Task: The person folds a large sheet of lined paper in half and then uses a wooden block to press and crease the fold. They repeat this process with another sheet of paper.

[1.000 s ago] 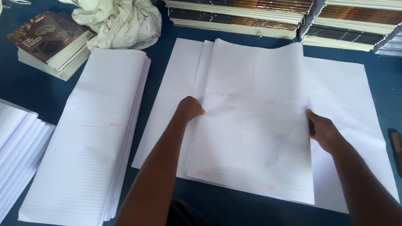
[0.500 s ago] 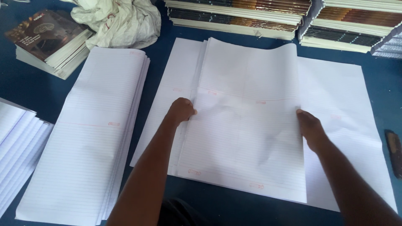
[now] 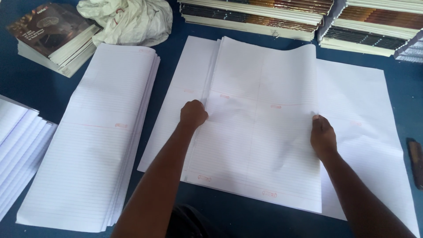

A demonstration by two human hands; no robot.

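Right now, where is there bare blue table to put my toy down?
Bare blue table runs in a strip between the ruled stack and the folded sheets under the left hand and right hand. More lies along the near edge. The far side is crowded: book rows, white cloth, notebook pile.

head view | looks steeply down, near | table (image 3: pixel 26 88) fills frame

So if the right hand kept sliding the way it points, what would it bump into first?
Probably nothing soon: the right hand points up the folded ruled sheets; beyond their curled top edge come the stacked books.
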